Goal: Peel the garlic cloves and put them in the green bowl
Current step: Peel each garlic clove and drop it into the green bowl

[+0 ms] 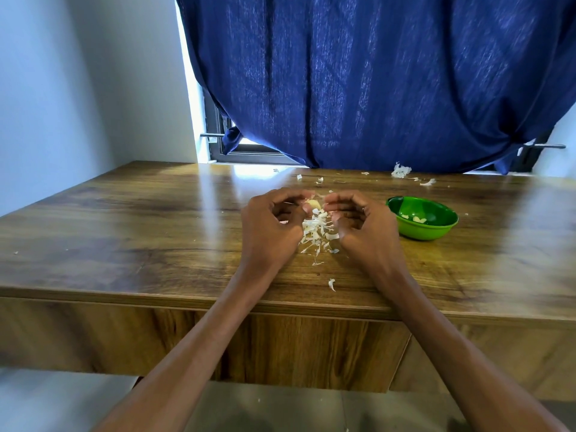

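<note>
At table centre, both hands meet over a pile of skins. Left hand and right hand curl inward, fingertips pinching one clove between them; most of it is hidden by the fingers, so its long axis seems to run roughly from 10 to 4 o'clock, though I cannot be sure. At 3 o'clock from the hands sits the bowl, holding a few pale cloves, blurred. More skins lie toward 1 o'clock, beneath the curtain.
</note>
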`<state>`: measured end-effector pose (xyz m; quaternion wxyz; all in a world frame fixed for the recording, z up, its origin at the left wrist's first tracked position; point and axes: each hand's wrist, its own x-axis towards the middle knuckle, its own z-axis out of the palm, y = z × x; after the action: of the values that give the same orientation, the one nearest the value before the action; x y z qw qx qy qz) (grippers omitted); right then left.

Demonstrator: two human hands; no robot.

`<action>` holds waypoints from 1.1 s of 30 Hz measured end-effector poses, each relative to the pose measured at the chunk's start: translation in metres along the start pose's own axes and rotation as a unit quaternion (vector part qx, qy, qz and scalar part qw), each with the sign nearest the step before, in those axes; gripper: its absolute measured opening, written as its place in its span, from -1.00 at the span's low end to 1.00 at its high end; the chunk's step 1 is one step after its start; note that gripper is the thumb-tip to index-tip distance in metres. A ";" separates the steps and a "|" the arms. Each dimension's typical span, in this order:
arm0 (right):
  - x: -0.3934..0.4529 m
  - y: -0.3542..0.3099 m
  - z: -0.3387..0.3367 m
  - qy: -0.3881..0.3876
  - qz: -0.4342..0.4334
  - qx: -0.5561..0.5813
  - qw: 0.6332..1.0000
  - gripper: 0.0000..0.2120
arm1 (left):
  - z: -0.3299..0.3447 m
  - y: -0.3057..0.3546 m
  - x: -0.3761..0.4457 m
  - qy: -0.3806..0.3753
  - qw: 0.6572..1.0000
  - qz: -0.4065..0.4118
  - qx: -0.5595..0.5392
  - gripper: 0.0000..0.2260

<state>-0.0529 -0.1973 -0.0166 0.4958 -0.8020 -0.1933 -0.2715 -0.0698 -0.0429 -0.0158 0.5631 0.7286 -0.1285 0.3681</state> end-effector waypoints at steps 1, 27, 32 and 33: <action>0.000 0.000 0.000 -0.003 -0.001 -0.010 1.000 -0.78 | 0.000 0.000 0.000 -0.005 1.000 -0.001 0.002 -0.74; 0.000 -0.003 -0.002 0.020 0.033 0.104 0.994 -0.83 | 0.002 -0.012 0.006 -0.131 0.991 -0.005 0.004 -0.76; 0.000 -0.001 0.000 0.011 0.000 0.047 0.999 -0.67 | -0.001 -0.011 0.006 -0.121 0.992 -0.016 -0.015 -0.72; 0.000 -0.002 0.000 0.013 -0.006 0.031 0.999 -0.61 | -0.001 -0.011 0.006 -0.120 0.993 -0.018 -0.010 -0.71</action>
<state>-0.0544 -0.1964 -0.0156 0.5215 -0.7814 -0.2000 -0.2781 -0.0592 -0.0374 -0.0199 0.5577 0.7640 -0.1854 0.2664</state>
